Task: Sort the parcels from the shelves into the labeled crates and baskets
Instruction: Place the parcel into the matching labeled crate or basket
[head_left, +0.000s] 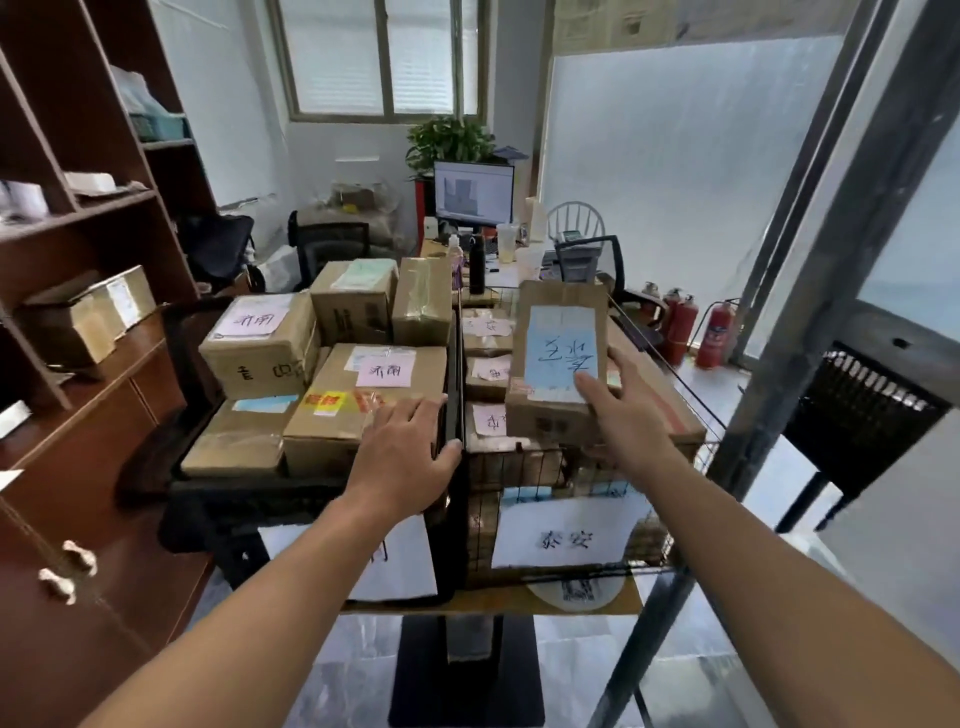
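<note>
The brown parcel (543, 415) carries a blue label (561, 348).

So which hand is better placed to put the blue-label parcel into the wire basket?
The right hand: it grips the blue-label parcel above the wire basket. The left hand rests on the black crate, holding nothing.

Both bins are heaped past their rims: the black crate (234, 488) on the left with cardboard parcels (260, 358), the wire basket (540, 460) on the right likewise, so the only way in is from above. The left hand (400, 457) lies flat over the crate's near right corner. The right hand (623, 415) grips a blue-labelled parcel (561, 353) atop the basket's heap. A brown shelf unit (78, 260) crowds the crate's left side, a grey metal post (810, 312) stands just beside the basket, and a black bottle (477, 260) stands close behind.
</note>
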